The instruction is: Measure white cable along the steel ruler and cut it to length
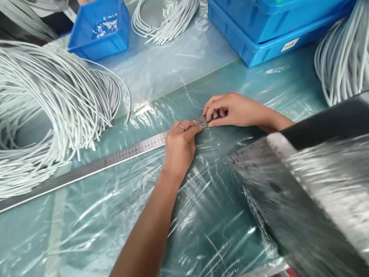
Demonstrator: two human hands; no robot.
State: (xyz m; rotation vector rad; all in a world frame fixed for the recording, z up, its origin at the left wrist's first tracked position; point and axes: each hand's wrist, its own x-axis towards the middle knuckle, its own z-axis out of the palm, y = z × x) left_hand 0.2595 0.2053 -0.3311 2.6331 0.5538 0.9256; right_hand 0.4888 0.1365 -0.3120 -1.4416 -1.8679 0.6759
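Observation:
A long steel ruler [141, 147] lies slantwise across the plastic-covered table, with its 100 mark at the right end. My left hand [181, 144], a ring on one finger, is closed over the ruler close to that end, its fingers pressing on the metal. Just right of it, my right hand [229, 109] has its fingertips and thumb pinched at the ruler's end. A small dark patch shows between those fingers; I cannot make out what it is. The ruler's far left end passes beside a large bundle of white cables [72, 92].
Clear plastic sheeting [129, 215] covers the table. A blue bin [99, 46] with small parts and a cable coil [165, 21] stand at the back. Stacked blue crates [253, 46] and another cable bundle [343, 57] are at right. A dark metal object [288, 200] fills the lower right.

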